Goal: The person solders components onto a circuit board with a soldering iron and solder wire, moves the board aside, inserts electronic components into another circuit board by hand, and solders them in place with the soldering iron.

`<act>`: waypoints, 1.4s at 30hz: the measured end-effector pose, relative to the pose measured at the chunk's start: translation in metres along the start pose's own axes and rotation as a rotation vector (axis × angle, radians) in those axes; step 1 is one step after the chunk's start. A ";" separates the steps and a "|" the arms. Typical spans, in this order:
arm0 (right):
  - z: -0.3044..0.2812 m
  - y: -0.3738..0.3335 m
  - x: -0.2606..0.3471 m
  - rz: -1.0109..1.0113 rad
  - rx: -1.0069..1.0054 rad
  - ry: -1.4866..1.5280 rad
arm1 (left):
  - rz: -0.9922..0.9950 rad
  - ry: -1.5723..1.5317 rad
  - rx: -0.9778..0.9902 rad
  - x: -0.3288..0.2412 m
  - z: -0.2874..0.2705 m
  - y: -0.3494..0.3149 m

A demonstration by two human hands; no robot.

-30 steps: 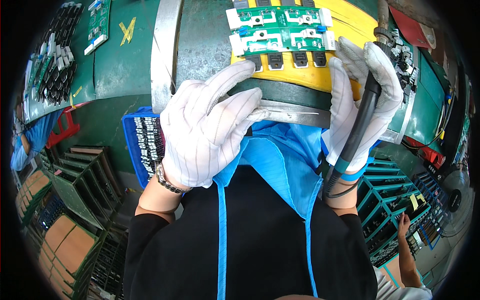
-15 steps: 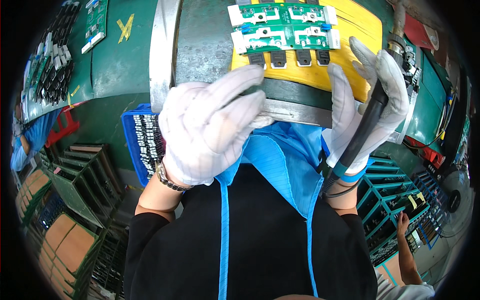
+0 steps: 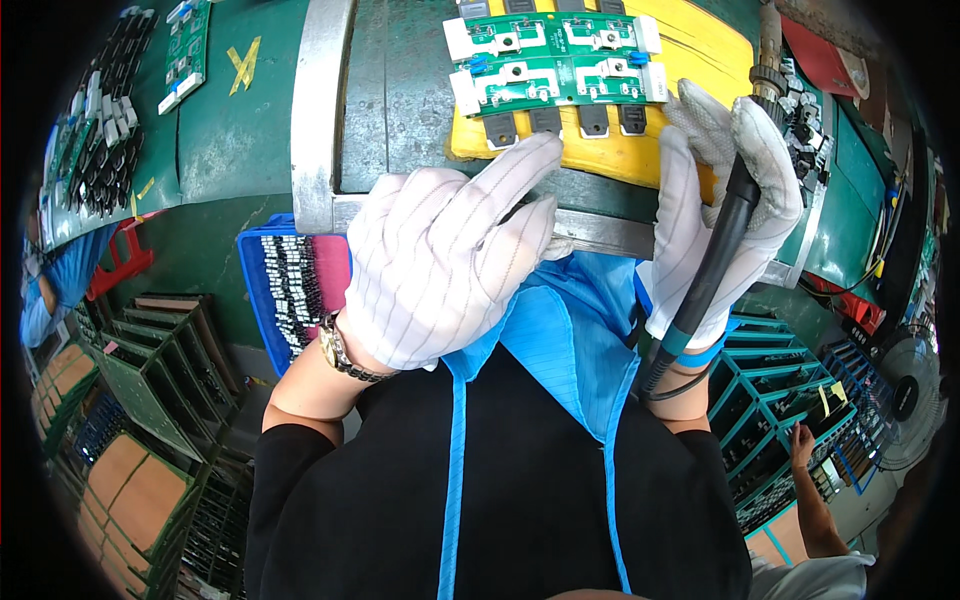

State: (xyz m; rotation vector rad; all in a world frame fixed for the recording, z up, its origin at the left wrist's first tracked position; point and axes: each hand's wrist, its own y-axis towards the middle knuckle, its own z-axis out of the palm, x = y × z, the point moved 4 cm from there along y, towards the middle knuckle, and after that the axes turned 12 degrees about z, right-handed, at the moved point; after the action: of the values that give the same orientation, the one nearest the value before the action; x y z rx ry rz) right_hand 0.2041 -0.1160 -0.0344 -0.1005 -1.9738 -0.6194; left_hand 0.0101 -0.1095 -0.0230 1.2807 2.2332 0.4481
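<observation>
My left hand (image 3: 450, 250), in a white striped glove, reaches toward the front of a yellow block (image 3: 700, 50). Its index finger is stretched out and its thumb stands apart below, with nothing visible between them. That fingertip is close to the black transistors (image 3: 594, 122) lined up along the near edge of the green circuit boards (image 3: 560, 80). The boards lie side by side on the yellow block and carry white connectors and blue parts. My right hand (image 3: 715, 210), gloved too, grips a black-handled soldering iron (image 3: 725, 235) at the block's right. Its metal barrel points away from me.
A metal-edged work surface (image 3: 318, 120) runs under the block. Left are stacked black parts (image 3: 100, 140), another board (image 3: 185, 55) and a blue bin (image 3: 262, 290) of small parts. Racks (image 3: 165, 370) stand at both sides. A person's arm (image 3: 815, 490) shows at lower right, near a fan (image 3: 905, 395).
My left hand has moved right and its index fingertip is nearer the transistors. The whole view has shifted slightly. My right hand still holds the soldering iron.
</observation>
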 end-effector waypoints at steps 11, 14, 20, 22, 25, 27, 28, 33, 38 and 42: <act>-0.031 -0.015 0.008 0.281 -0.198 0.124 | -0.092 0.210 -0.116 0.003 -0.051 -0.018; -0.035 -0.024 -0.003 0.395 -0.260 0.235 | -0.120 0.373 -0.103 0.003 -0.056 -0.023; -0.024 -0.040 0.005 0.318 -0.155 0.138 | -0.183 0.260 -0.138 0.002 -0.048 -0.029; -0.019 -0.039 0.005 0.281 -0.063 0.195 | -0.185 0.263 -0.137 0.001 -0.047 -0.030; -0.016 -0.036 0.006 0.173 -0.011 0.078 | -0.159 0.227 -0.113 0.002 -0.044 -0.029; -0.015 -0.033 0.007 0.104 0.030 0.001 | -0.163 0.257 -0.088 0.004 -0.042 -0.029; -0.014 -0.032 0.007 0.089 0.049 0.001 | -0.166 0.267 -0.080 0.005 -0.041 -0.028; -0.011 -0.030 0.010 0.040 0.082 -0.025 | -0.079 0.322 -0.120 0.007 -0.037 -0.024; -0.010 -0.031 0.012 0.100 0.110 -0.066 | -0.058 0.327 -0.128 0.007 -0.035 -0.020; -0.009 -0.029 0.013 0.110 0.113 -0.056 | -0.064 0.345 -0.122 0.009 -0.033 -0.018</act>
State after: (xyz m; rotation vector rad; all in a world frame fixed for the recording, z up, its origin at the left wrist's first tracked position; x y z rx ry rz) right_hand 0.1960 -0.1479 -0.0312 -0.1577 -2.0382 -0.4372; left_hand -0.0254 -0.1118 -0.0085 1.1334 2.4737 0.8204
